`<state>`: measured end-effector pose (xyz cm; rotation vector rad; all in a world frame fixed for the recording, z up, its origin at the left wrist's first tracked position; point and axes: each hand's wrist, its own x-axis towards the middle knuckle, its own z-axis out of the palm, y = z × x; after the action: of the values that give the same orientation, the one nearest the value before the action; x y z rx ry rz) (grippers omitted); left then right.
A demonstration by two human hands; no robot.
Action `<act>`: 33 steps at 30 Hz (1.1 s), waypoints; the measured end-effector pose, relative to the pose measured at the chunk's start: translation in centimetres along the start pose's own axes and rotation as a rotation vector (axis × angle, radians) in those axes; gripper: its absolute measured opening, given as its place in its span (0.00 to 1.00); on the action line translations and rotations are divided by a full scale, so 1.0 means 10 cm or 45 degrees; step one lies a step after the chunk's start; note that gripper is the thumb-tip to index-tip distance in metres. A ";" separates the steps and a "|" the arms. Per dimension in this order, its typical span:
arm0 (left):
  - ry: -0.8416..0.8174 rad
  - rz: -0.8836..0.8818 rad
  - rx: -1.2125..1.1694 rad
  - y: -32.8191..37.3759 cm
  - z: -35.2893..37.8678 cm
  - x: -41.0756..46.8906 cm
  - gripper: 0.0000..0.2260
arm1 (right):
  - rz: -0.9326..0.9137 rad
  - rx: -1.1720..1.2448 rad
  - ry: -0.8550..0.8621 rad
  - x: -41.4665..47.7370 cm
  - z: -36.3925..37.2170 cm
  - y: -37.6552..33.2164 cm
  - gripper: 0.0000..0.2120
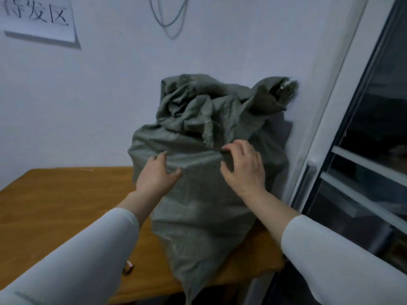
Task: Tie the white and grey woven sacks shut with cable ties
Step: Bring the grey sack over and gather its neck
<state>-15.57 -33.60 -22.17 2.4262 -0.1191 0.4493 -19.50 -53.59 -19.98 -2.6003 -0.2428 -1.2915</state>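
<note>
Standing upright at the far right corner of the desk [55, 205], the grey sack [198, 205] had its crumpled, untied mouth above both grips, the left grip [157, 175] pressing flat and open-fingered on its front, the right grip [244, 168], nearer the mouth, pinching a fold.

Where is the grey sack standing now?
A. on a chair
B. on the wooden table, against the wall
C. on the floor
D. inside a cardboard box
B: the grey sack stands on the wooden table, with its top against the white wall.
</note>
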 end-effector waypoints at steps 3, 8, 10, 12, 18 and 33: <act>0.071 0.033 -0.023 0.43 0.00 0.11 0.38 | 0.005 -0.038 0.018 0.23 -0.16 0.32 0.27; 0.020 0.063 0.080 0.81 0.00 0.35 0.54 | -0.095 -0.146 -0.416 0.46 -0.21 0.63 0.38; -0.002 0.100 0.154 0.91 0.02 0.44 0.55 | -0.095 -0.129 -0.477 0.53 -0.17 0.70 0.40; 0.022 0.148 0.205 0.98 0.04 0.54 0.53 | -0.058 -0.081 -0.487 0.62 -0.10 0.76 0.39; 0.276 0.171 0.294 1.18 -0.06 1.20 0.50 | 0.021 -0.026 -0.403 1.15 0.16 0.87 0.29; -0.196 0.203 0.297 1.47 0.19 2.48 0.52 | 0.333 0.120 -0.533 2.37 0.79 1.49 0.49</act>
<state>5.33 -45.54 -6.17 2.6922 -0.3463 0.3627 4.32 -64.61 -7.59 -2.6830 -0.0274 -0.6298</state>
